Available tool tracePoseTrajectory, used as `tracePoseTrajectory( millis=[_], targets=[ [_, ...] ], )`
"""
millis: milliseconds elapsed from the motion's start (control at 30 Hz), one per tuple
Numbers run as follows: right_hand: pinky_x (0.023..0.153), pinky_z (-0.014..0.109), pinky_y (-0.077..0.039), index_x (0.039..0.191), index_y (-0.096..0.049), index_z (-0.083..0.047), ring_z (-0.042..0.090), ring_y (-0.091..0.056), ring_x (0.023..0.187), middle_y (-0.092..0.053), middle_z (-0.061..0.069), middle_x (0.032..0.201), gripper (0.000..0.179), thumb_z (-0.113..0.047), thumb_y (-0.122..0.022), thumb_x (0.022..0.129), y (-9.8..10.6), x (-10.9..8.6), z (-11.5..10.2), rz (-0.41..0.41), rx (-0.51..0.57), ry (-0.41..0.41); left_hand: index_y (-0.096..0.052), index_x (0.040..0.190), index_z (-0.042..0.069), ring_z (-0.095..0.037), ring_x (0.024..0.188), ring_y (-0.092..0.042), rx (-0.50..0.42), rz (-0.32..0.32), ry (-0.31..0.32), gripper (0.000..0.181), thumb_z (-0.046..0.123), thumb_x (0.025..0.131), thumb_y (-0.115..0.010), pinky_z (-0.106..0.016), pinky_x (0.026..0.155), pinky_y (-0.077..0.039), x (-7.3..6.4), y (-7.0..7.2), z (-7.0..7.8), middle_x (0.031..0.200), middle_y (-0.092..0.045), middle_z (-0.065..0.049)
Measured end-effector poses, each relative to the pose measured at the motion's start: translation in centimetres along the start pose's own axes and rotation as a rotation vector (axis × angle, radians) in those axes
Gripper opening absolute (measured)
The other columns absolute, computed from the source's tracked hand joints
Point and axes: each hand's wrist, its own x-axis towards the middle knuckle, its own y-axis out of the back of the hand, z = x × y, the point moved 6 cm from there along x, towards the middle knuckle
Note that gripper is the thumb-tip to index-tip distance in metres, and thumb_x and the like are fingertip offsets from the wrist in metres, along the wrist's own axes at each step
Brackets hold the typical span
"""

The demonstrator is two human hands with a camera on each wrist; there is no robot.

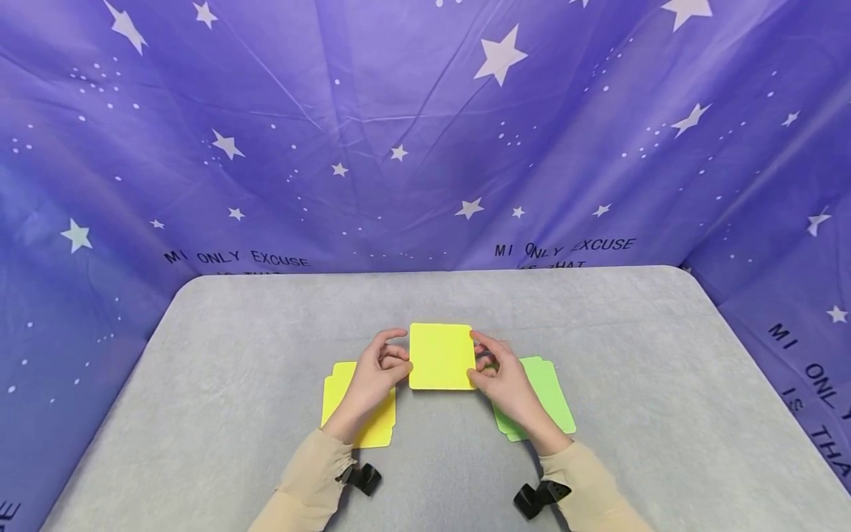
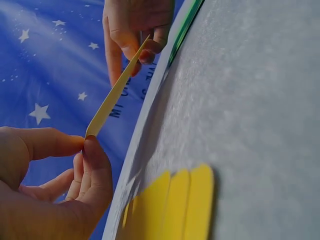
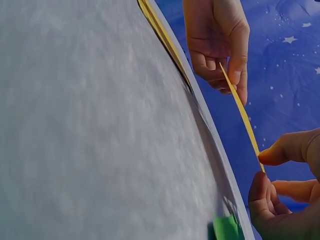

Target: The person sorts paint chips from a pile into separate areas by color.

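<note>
Between both hands is a square yellow card (image 1: 442,357) with rounded corners, raised off the table. My left hand (image 1: 379,373) pinches its left edge; my right hand (image 1: 501,378) pinches the right edge. Seen nearly edge-on, the yellow card (image 2: 111,107) looks thin in the left wrist view. Beneath the left hand and wrist lies a fanned stack of yellow cards (image 1: 382,428), partly covered by them. A stack of green cards (image 1: 548,395) lies under the right hand, also partly hidden.
The grey table (image 1: 439,473) has rounded far corners. Behind and beside it hangs a purple curtain (image 1: 412,96) with white stars and dark lettering. Black straps with small devices (image 1: 362,479) sit at both beige sleeves (image 1: 302,480).
</note>
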Motion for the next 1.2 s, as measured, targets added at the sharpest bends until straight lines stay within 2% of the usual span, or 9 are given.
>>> tracePoseTrajectory(
  millis=[167,533,700,1000,1200],
  targets=[
    [0.062,0.019,-0.047,0.137,-0.047,0.007,0.019,-0.050,0.082,-0.048,0.016,0.108,0.061,0.013,-0.066,0.079,-1.3,-0.1,-0.3,-0.039,0.016,0.001,-0.053,0.135,0.002,-0.017,0.079,-0.062,-0.016,0.018,0.005,0.053,-0.011,0.084,-0.061,-0.024,0.068,-0.049,-0.9,1.3,-0.5,0.093,-0.057,-0.012],
    [0.060,0.018,-0.045,0.136,-0.046,0.011,0.013,-0.050,0.074,-0.048,0.015,0.103,0.064,0.016,-0.066,0.075,-4.1,-0.3,-0.5,-0.099,0.033,0.032,-0.055,0.133,0.002,-0.015,0.076,-0.060,-0.075,0.075,0.063,0.054,-0.015,0.083,-0.061,-0.025,0.068,-0.050,-2.9,3.8,-1.9,0.093,-0.056,-0.014],
    [0.061,0.018,-0.046,0.137,-0.045,0.012,0.015,-0.050,0.075,-0.047,0.015,0.102,0.065,0.015,-0.066,0.076,-5.1,-0.5,-0.5,-0.138,0.018,0.023,-0.055,0.134,0.002,-0.015,0.077,-0.061,-0.051,0.078,0.069,0.054,-0.014,0.083,-0.062,-0.025,0.069,-0.049,-3.9,4.7,-2.0,0.094,-0.056,-0.014],
    [0.063,0.019,-0.048,0.136,-0.044,0.014,0.014,-0.052,0.076,-0.048,0.015,0.103,0.064,0.012,-0.066,0.076,-6.9,-0.9,-1.0,-0.203,0.000,0.064,-0.054,0.133,0.002,-0.015,0.078,-0.060,0.047,0.073,0.107,0.053,-0.010,0.083,-0.064,-0.023,0.073,-0.048,-4.8,6.8,-1.9,0.094,-0.057,-0.013],
    [0.065,0.019,-0.049,0.135,-0.041,0.017,0.019,-0.055,0.079,-0.048,0.016,0.104,0.065,0.013,-0.067,0.075,-8.2,-1.1,-1.7,-0.248,0.029,0.053,-0.053,0.134,0.000,-0.015,0.078,-0.059,0.104,0.048,0.118,0.053,-0.007,0.084,-0.065,-0.023,0.068,-0.045,-5.2,8.1,-1.4,0.094,-0.056,-0.011]
  ],
)
